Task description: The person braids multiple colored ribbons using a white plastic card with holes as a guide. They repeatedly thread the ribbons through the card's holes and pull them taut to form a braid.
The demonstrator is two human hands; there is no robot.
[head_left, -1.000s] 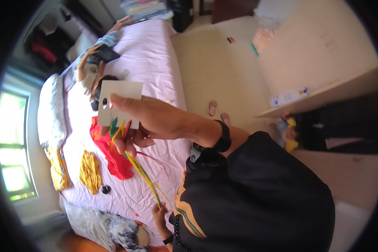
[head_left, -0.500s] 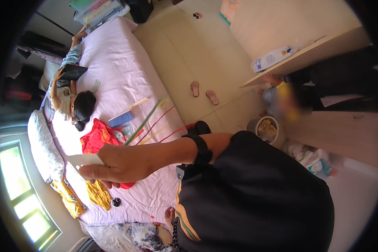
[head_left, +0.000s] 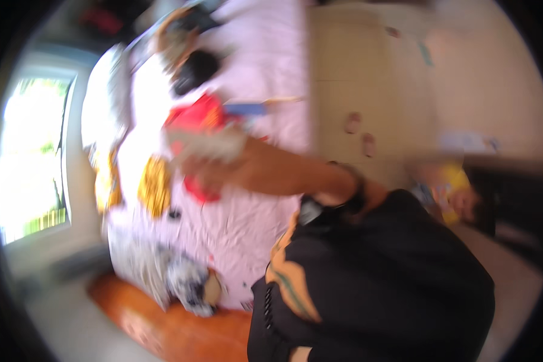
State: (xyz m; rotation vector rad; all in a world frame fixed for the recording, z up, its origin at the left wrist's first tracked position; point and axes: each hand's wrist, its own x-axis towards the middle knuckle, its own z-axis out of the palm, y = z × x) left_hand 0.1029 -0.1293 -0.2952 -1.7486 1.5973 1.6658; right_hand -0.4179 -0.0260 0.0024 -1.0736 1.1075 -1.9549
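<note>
My right hand reaches leftward over the bed, smeared by motion, with a dark band on its wrist. It is closed around a pale, flat, white thing, whose kind I cannot make out. Just beyond it, a red cloth lies crumpled on the pink bed sheet. Beside that cloth is a blue brush with a light handle. A yellow cloth and a small black round thing lie nearer. A beaded black bracelet shows against my black clothing, but my left hand is out of sight.
A person lies on the bed's far part beside a pillow. Another person in yellow is low at the right. Pink slippers lie on the tiled floor. A bright window is at the left.
The whole view has swung, moving the bed up and rightward in the picture. My right hand still grips the white thing. My left hand and the coloured strips no longer show.
</note>
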